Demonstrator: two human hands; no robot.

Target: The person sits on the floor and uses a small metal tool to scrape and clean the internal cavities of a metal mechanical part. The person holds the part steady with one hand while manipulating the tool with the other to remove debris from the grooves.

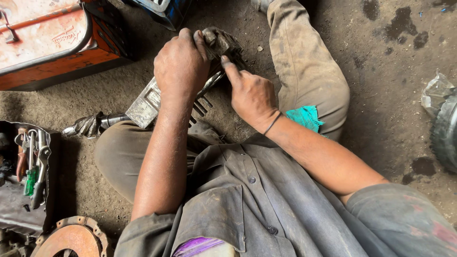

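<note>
Head view, looking down at a seated person on an oil-stained dirt floor [381, 85], legs in dusty khaki trousers bent outward. Left hand [180, 64], grip closed over the top of a grimy finned metal engine part [147, 102], fingers wrapped round its upper end, next to a dark greasy rag [220, 42] bunched at the top. Right hand [250, 93] just beside, touching the same part from the right, index finger stretched up along it, other fingers curled; grip partly closed, whether pinching anything cannot be told. A slim shiny tool [212, 82] lying slanted between the two hands, against the part; which hand holds it hidden. Engine part resting low between the knees, tilted, its flat pale face toward the lower left, dark fins poking out under the left wrist. A short metal shaft [93, 124] with a crumpled wrapped end lying on the floor just left of the part, near the left knee. A teal cloth [304, 116] lying on the right thigh. Far left, an open tool tray [19, 200] with spanners and a green-handled screwdriver [30, 183]. Upper left, an orange metal toolbox [47, 45]. Bottom left, a rusty round clutch plate [71, 238]. Right edge, a dark tyre [445, 135].
</note>
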